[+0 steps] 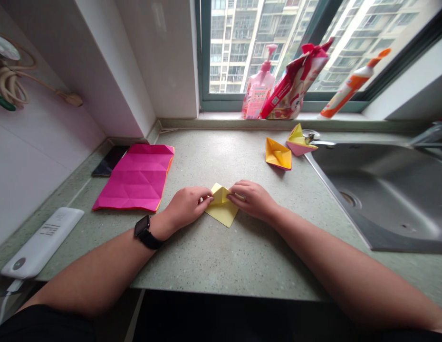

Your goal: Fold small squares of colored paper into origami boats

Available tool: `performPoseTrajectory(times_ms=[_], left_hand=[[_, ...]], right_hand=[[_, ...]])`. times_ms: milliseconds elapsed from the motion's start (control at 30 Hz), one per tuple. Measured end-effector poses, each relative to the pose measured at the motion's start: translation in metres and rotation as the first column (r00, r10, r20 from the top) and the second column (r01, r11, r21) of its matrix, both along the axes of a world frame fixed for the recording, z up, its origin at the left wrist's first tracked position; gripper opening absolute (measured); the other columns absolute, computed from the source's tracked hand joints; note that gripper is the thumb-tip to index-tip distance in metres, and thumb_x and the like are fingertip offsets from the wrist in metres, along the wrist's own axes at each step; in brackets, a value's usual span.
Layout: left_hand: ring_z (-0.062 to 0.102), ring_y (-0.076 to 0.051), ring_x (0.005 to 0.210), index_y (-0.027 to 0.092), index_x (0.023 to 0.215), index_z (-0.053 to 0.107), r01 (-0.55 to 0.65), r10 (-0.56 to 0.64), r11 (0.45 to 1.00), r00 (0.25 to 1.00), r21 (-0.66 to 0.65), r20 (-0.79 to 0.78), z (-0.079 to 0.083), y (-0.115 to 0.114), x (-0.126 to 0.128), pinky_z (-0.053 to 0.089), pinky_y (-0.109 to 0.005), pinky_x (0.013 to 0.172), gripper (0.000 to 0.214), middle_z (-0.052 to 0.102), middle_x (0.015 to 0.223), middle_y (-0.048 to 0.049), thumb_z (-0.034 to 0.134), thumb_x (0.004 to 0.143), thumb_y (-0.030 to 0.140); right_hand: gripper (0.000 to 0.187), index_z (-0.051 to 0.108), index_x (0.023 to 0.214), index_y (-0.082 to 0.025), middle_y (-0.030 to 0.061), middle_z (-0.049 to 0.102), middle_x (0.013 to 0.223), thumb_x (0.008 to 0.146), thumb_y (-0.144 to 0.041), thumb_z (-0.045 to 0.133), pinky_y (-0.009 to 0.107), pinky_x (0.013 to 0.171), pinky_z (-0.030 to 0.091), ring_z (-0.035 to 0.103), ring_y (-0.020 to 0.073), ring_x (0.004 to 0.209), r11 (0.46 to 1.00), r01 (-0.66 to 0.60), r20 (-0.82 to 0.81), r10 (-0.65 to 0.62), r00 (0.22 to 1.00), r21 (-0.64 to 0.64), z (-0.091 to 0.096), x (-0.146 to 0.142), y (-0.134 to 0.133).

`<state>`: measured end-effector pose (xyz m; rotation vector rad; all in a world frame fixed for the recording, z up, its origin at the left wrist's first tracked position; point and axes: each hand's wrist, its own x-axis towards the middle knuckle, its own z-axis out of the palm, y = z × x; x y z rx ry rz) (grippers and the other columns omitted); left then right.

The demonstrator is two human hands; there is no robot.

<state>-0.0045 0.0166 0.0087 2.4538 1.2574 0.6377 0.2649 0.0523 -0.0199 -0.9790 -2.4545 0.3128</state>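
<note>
A small piece of yellow origami paper (pixel 224 214), folded into a diamond shape, lies on the countertop in front of me. My left hand (pixel 190 203) pinches its left side between thumb and fingers. Opposite it, my right hand (pixel 252 199) grips the right side in the same way. Between the fingertips a raised fold stands up near the paper's upper corner. Beyond my right hand sit an orange paper boat (pixel 278 154) and a yellow and pink paper boat (pixel 300 141), close together and apart from both hands.
Creased magenta paper sheets (pixel 139 175) lie at left, partly over a dark phone (pixel 109 161). A white power bank (pixel 43 242) with a cable is nearer. At right is a steel sink (pixel 385 190). A pump bottle (pixel 258 92), red bag (pixel 295 83) and orange-white bottle (pixel 347 88) line the sill.
</note>
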Motion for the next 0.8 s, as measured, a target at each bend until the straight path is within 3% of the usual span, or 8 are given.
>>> performPoseTrajectory(times_ms=[167, 400, 533, 633, 800], left_hand=[[0.073, -0.02, 0.082, 0.02, 0.112, 0.078, -0.041, 0.042, 0.998, 0.999, 0.052, -0.016, -0.005, 0.005, -0.002, 0.055, -0.033, 0.08, 0.019, 0.082, 0.098, -0.0051, 0.059, 0.107, 0.023], [0.075, -0.022, 0.089, 0.018, 0.128, 0.073, -0.105, 0.108, 0.992, 0.993, 0.064, -0.047, -0.011, 0.01, -0.002, 0.058, -0.038, 0.088, 0.025, 0.082, 0.107, -0.0072, 0.066, 0.105, 0.021], [0.073, -0.025, 0.101, 0.017, 0.137, 0.067, -0.119, 0.126, 0.988, 0.99, 0.096, -0.07, -0.015, 0.01, -0.004, 0.058, -0.043, 0.096, 0.034, 0.078, 0.112, -0.0094, 0.068, 0.103, 0.022], [0.069, -0.028, 0.121, 0.021, 0.143, 0.065, -0.064, 0.078, 0.988, 0.992, 0.14, -0.098, -0.018, 0.01, -0.005, 0.057, -0.048, 0.105, 0.039, 0.073, 0.131, -0.0118, 0.064, 0.104, 0.019], [0.057, -0.027, 0.147, 0.029, 0.14, 0.071, 0.138, -0.121, 0.984, 0.982, 0.112, -0.147, -0.022, 0.012, -0.004, 0.047, -0.054, 0.123, 0.045, 0.062, 0.16, -0.0085, 0.057, 0.104, 0.007]], right_hand=[[0.023, 0.074, 0.093, -0.026, 0.0091, 0.076, 0.107, 0.108, -0.033, 0.059, 0.045, 0.094, 0.057, 0.069, 0.0258, 0.102, 0.999, 0.05, -0.034, -0.05, 0.998, -0.02, -0.003, 0.0, 0.002], [0.017, 0.07, 0.089, -0.025, 0.0111, 0.073, 0.116, 0.104, -0.033, 0.065, 0.051, 0.102, 0.057, 0.068, 0.0295, 0.11, 0.986, 0.159, -0.005, -0.159, 0.987, -0.048, -0.008, 0.002, 0.006], [0.01, 0.069, 0.107, -0.027, 0.0124, 0.071, 0.121, 0.099, -0.033, 0.07, 0.055, 0.105, 0.057, 0.066, 0.0331, 0.116, 0.976, 0.213, 0.002, -0.213, 0.977, -0.044, -0.013, 0.003, 0.006], [0.021, 0.069, 0.119, -0.027, 0.0124, 0.071, 0.123, 0.098, -0.032, 0.071, 0.055, 0.104, 0.058, 0.066, 0.0334, 0.117, 0.977, 0.212, -0.021, -0.213, 0.977, -0.031, -0.014, 0.002, 0.006], [0.014, 0.077, 0.112, -0.029, 0.0108, 0.072, 0.121, 0.104, -0.03, 0.066, 0.052, 0.103, 0.058, 0.067, 0.0302, 0.114, 0.99, 0.144, 0.007, -0.144, 0.99, 0.002, -0.013, 0.001, 0.007]])
